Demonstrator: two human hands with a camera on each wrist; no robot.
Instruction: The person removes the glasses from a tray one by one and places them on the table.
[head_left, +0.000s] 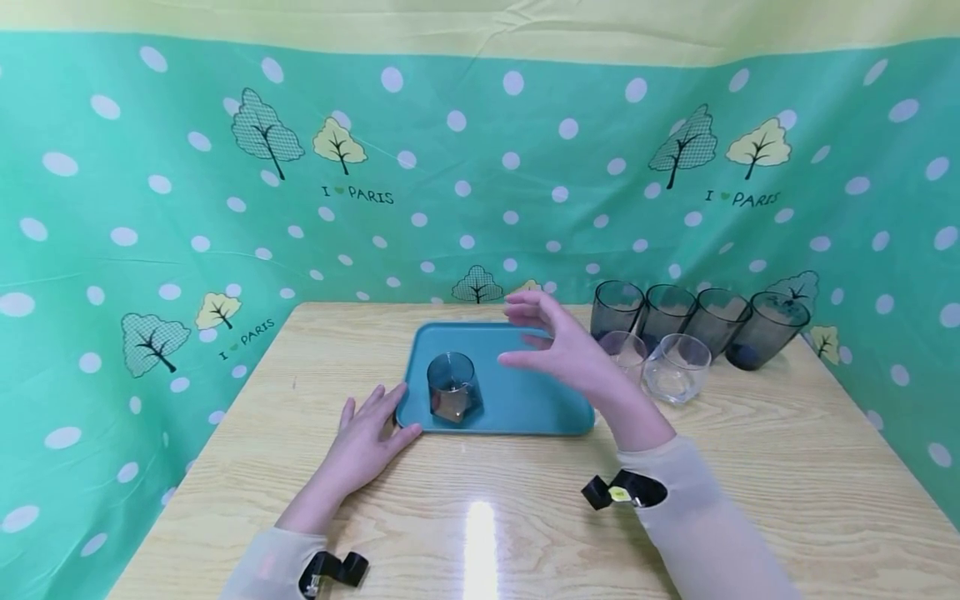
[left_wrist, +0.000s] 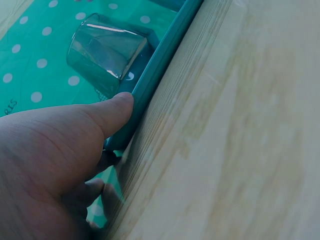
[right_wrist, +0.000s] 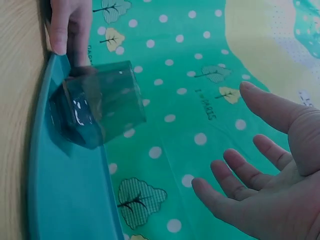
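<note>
A short, dark-tinted glass (head_left: 452,385) stands upright toward the left end of a blue tray (head_left: 525,396). At the tray's near left corner is my left hand (head_left: 366,446). Its thumb (left_wrist: 120,104) lies on the front rim, while the other fingers reach along the left side. My right hand (head_left: 566,352) is raised over the right part of the tray, fingers spread apart from the thumb. Nothing is between them. In the right wrist view the tinted glass (right_wrist: 107,102) is well away from the right hand (right_wrist: 272,185).
Several tall dark glasses (head_left: 667,310) line the back right of the wooden table (head_left: 420,517). Before them stand two short clear glasses (head_left: 677,371), one partly behind my right wrist. A green dotted cloth (head_left: 450,167) hangs behind the table.
</note>
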